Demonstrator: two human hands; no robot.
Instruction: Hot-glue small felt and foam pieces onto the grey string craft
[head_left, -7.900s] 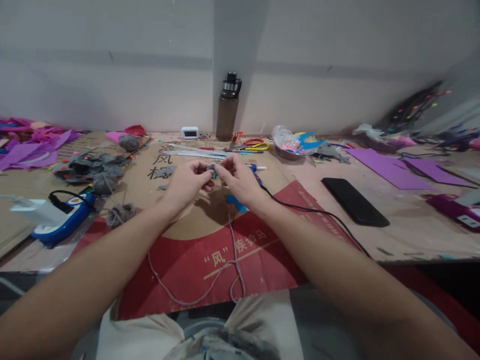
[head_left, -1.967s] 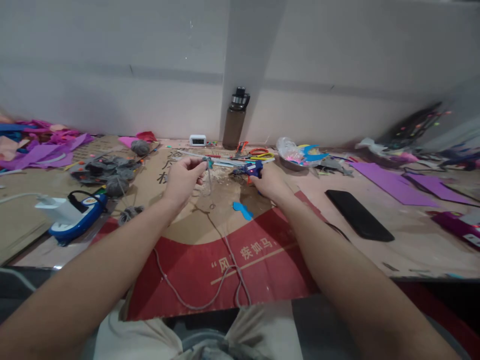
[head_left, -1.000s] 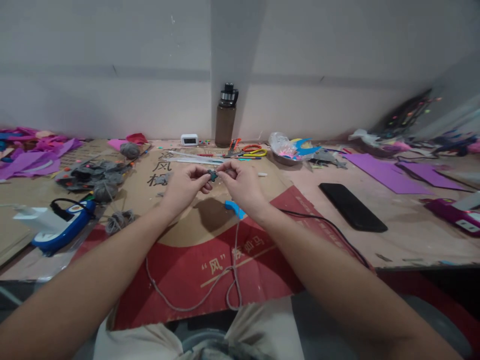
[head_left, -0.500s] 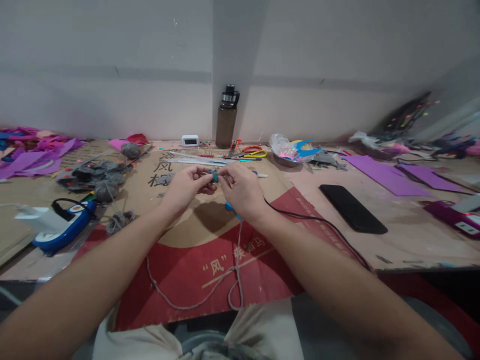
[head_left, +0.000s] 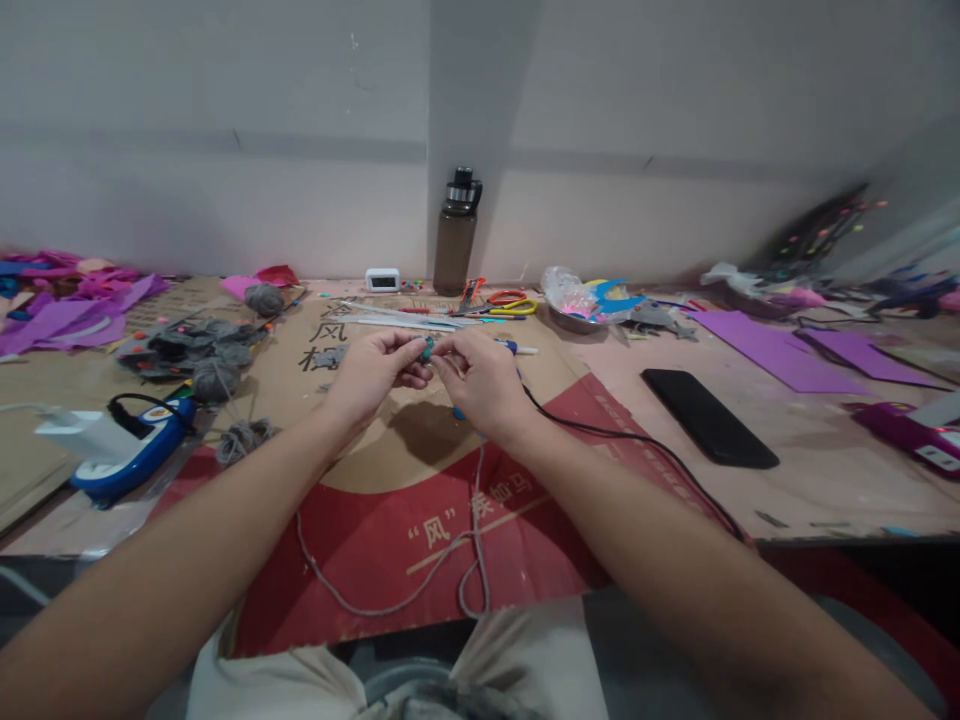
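My left hand (head_left: 373,371) and my right hand (head_left: 478,378) meet above the cardboard sheet (head_left: 390,500), both pinched on a small teal piece wrapped in grey yarn (head_left: 426,349). A strand of grey yarn (head_left: 420,580) hangs from below my right hand and loops across the red print toward my lap. A blue glue gun (head_left: 510,348) lies just behind my right hand, mostly hidden, with its black cord (head_left: 622,437) running right over the table edge.
A black phone (head_left: 709,431) lies to the right. Grey yarn balls (head_left: 214,378) and a blue power strip (head_left: 127,447) sit at left. A brown bottle (head_left: 455,236), white clock (head_left: 382,280), scissors (head_left: 502,300), a bowl (head_left: 581,300) and purple foam sheets (head_left: 765,345) line the back.
Two seconds ago my right hand was at the glue gun farther back and my left held the piece alone. Since then both hands have come together on the piece.
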